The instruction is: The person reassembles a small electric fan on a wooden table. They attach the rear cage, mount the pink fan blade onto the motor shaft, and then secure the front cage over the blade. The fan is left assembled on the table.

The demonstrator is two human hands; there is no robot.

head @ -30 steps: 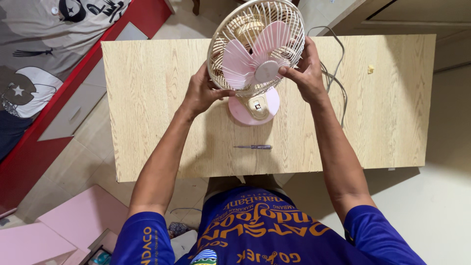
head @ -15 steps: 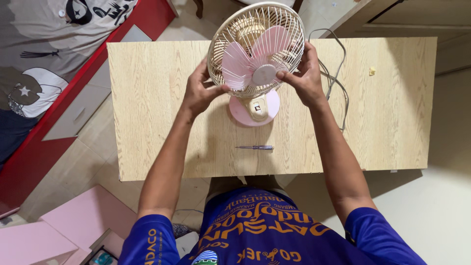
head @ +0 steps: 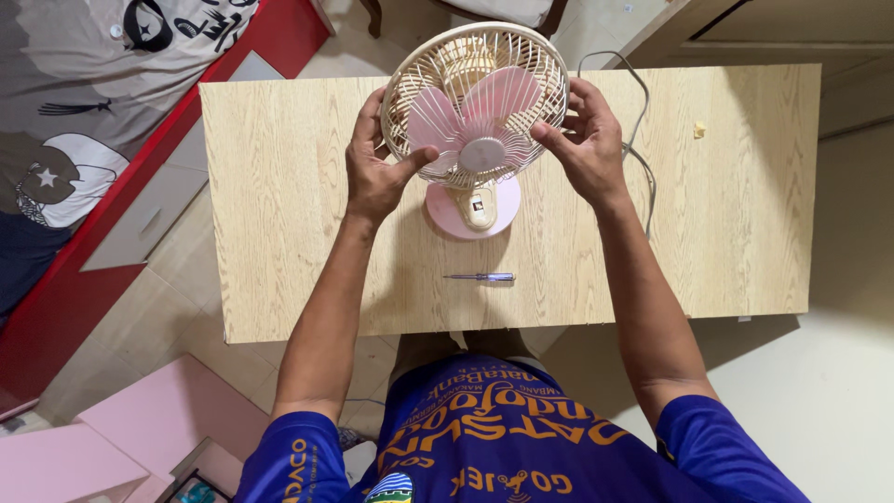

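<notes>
A small table fan (head: 473,130) with pink blades, a cream wire guard and a round pink base stands on the light wooden table (head: 279,214). My left hand (head: 374,168) grips the left rim of the guard, thumb resting across the front wires. My right hand (head: 585,140) holds the right rim, fingers curled over the edge. The fan's head is tilted up toward me. A thin screwdriver (head: 480,277) with a purple handle lies on the table in front of the fan base, between my forearms.
The fan's grey cable (head: 643,158) runs off the back right of the table. A small yellowish scrap (head: 699,130) lies at the far right. A red-framed bed (head: 74,140) stands at left, and pink boards (head: 121,428) lie on the floor.
Both hands slid further up around the guard's rim, and the fan head shifted slightly left and tilted. The right fingers left the blade hub for the rim.
</notes>
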